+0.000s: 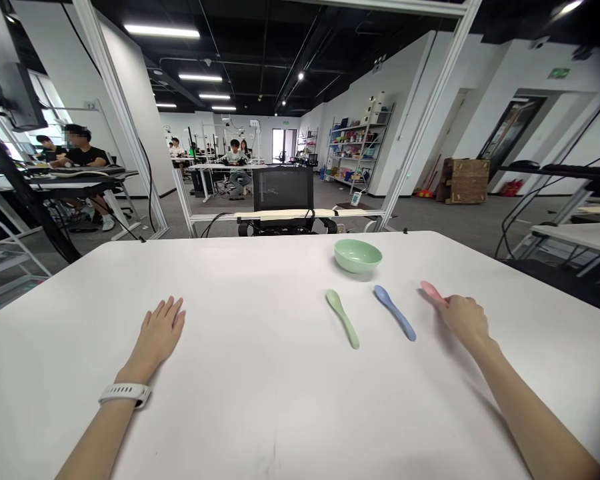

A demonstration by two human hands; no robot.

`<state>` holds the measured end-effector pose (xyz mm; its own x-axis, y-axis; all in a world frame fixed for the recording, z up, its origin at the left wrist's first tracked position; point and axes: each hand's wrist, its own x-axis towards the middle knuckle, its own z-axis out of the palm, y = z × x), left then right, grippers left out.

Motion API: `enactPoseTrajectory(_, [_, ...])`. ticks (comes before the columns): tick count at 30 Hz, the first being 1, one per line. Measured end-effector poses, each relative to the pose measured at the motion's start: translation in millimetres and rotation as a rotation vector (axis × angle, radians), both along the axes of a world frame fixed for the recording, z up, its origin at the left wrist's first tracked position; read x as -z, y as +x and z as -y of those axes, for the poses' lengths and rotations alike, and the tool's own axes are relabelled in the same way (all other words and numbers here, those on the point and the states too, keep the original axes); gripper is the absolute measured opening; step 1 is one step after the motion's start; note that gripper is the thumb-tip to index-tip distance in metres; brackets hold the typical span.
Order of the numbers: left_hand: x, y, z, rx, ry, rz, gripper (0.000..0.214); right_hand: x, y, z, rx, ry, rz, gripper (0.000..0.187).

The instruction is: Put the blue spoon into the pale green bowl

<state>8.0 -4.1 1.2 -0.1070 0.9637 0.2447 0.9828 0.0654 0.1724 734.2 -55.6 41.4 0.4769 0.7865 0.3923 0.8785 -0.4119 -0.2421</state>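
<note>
The pink plastic spoon (431, 291) lay to the right of the pale green bowl (358, 256), its long axis slanting from the tip, on the bowl's side, back under the right hand (465, 320), which was curled closed over the handle and hid it. In front of the bowl lay a blue spoon (395, 312) and a green spoon (343, 319). Well left of the bowl, the left hand (160, 330) lay open and flat on the white surface (260, 413).

Open-plan lab, aluminium frame (114, 100), workbenches (87, 175), stocked storage shelves (360, 153)
</note>
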Motion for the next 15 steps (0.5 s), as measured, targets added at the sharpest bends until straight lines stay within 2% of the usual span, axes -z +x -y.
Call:
enactPoseTrajectory(3, [-1.3,2,1,-0.007,-0.006,-0.005,0.075,-15.7,-34,1,0.038,0.016,-0.152,0.045])
enactPoseTrajectory(5, [-2.6,3,1,-0.007,-0.020,-0.011,0.075,-26.1,-71,3,-0.058,0.014,-0.261,0.043])
enactPoseTrajectory(7, [-4.1,4,2,-0.005,-0.031,-0.016,0.076,-31.6,-113,6,-0.186,-0.039,-0.366,0.033])
enactPoseTrajectory(10, [-5.9,3,2,-0.003,-0.037,-0.018,0.076,-30.6,-167,13,-0.364,-0.108,-0.425,0.032])
enactPoseTrajectory(12, [-6.5,2,2,0.002,-0.045,-0.019,0.077,-27.5,-193,19,-0.407,-0.181,-0.459,0.036])
enactPoseTrajectory(15, [-6.3,1,1,0.008,-0.043,-0.020,0.077,-24.2,-215,25,-0.418,-0.250,-0.498,0.032])
